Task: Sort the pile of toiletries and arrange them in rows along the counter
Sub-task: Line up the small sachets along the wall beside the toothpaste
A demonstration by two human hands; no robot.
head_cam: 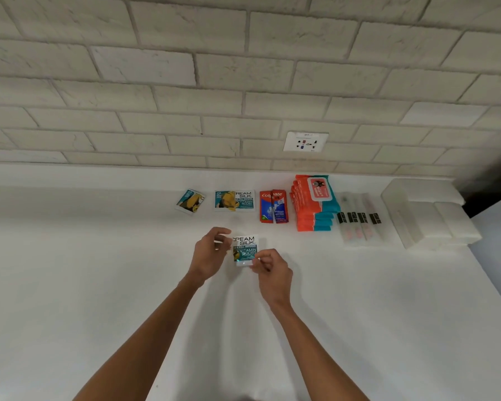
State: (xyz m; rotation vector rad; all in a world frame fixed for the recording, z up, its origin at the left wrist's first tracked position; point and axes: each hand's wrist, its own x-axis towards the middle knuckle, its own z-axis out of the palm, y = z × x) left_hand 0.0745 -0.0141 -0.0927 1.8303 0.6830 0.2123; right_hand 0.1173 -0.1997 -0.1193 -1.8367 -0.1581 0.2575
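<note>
Both hands hold one Cream Silk sachet [246, 248] above the middle of the white counter [99, 270]. My left hand [210, 253] pinches its upper left edge and my right hand [269, 269] pinches its lower right corner. Along the back wall lies a row: a tilted Cream Silk sachet [190, 201], a flat Cream Silk sachet [235, 200], red Colgate sachets [273, 206], a stack of orange and teal wipes packs [314, 202], and several clear-wrapped toothbrushes [359, 218].
White soap bars or boxes [434, 218] are stacked at the right end of the row, near the counter's right edge. A wall socket [305, 141] sits in the brick-tile wall above the wipes.
</note>
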